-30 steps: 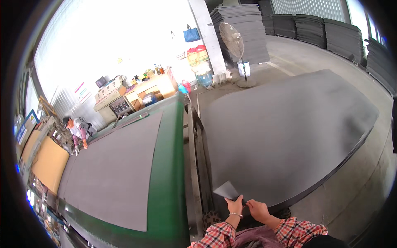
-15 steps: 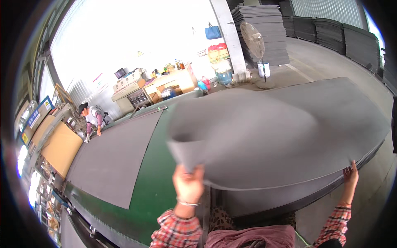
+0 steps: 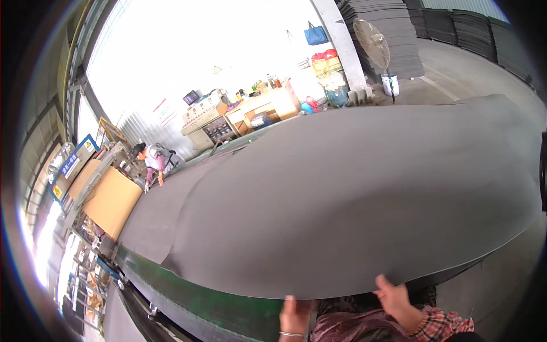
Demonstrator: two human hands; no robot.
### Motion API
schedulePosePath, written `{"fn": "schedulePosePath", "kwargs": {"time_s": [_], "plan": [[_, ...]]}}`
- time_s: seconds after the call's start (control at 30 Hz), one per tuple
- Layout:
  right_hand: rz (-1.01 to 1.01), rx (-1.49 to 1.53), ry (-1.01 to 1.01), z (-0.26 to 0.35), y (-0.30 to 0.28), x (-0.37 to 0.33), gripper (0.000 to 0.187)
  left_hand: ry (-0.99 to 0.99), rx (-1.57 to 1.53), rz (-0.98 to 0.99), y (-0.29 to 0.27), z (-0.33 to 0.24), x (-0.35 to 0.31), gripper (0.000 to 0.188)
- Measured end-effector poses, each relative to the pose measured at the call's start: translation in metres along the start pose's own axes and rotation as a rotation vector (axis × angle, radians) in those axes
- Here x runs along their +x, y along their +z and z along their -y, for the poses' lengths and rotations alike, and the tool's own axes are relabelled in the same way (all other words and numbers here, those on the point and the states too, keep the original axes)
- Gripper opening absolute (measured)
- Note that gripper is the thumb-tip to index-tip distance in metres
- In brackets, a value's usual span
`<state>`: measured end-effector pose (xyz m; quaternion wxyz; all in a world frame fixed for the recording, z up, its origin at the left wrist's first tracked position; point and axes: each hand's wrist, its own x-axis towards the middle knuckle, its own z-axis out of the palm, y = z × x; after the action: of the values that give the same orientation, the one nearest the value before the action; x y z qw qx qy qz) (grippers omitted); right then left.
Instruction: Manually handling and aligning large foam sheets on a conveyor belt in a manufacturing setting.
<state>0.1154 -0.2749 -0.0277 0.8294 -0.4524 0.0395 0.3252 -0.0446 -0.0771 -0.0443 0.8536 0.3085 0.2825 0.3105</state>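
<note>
A large dark grey foam-like sheet (image 3: 342,188) spreads in front of me, its near edge bowed toward my body. Its left part overlaps another grey sheet (image 3: 154,219) on the green conveyor belt (image 3: 199,302). At the near edge is my left hand (image 3: 293,319), a bracelet on its wrist. Its thumb shows against the edge; the other fingers are smeared and partly hidden, so its hold is unclear. Farther right, my right hand (image 3: 394,299) meets the same edge with thumb and fingers apart, and I see no grip there.
Across the belt, at the far left, a person (image 3: 155,162) in a cap leans over the other sheet beside a tan panel (image 3: 112,199). Behind stand a control desk (image 3: 202,117), a wooden desk (image 3: 262,108), a fan (image 3: 373,45) and stacked grey sheets (image 3: 393,34).
The sheet's raised, curled left end has swung left and come down over the belt and the other sheet. My left hand has moved down and right; my right hand has moved left along the edge.
</note>
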Motion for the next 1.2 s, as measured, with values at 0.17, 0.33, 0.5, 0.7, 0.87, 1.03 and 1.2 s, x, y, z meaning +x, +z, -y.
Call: {"fn": "schedulePosePath", "kwargs": {"time_s": [0.17, 0.33, 0.5, 0.7, 0.87, 1.03, 1.2], "plan": [[0.302, 0.206, 0.152, -0.026, 0.003, 0.007, 0.041, -0.012, 0.0, -0.162, 0.027, 0.023, 0.015, 0.027], [-0.201, 0.589, 0.026, 0.008, -0.08, 0.047, 0.04, 0.035, 0.005, -0.239, -0.025, -0.02, 0.054, 0.017], [-0.286, 0.433, -0.061, 0.023, -0.124, 0.077, 0.033, 0.104, 0.019, -0.378, -0.066, -0.063, 0.093, 0.015], [-0.285, 0.113, -0.179, 0.031, -0.021, 0.056, 0.028, 0.149, 0.023, -0.324, -0.035, -0.038, 0.076, 0.016], [-0.24, -0.168, -0.268, 0.008, 0.015, 0.02, 0.038, -0.003, -0.013, -0.145, 0.032, 0.008, 0.015, 0.016], [-0.289, 0.309, -0.215, 0.028, 0.0, 0.014, 0.031, -0.004, 0.01, -0.131, 0.017, -0.018, 0.033, 0.016], [-0.355, 0.307, -0.444, 0.058, -0.071, 0.03, 0.023, 0.019, -0.049, -0.229, -0.044, -0.046, 0.073, 0.015]]}}
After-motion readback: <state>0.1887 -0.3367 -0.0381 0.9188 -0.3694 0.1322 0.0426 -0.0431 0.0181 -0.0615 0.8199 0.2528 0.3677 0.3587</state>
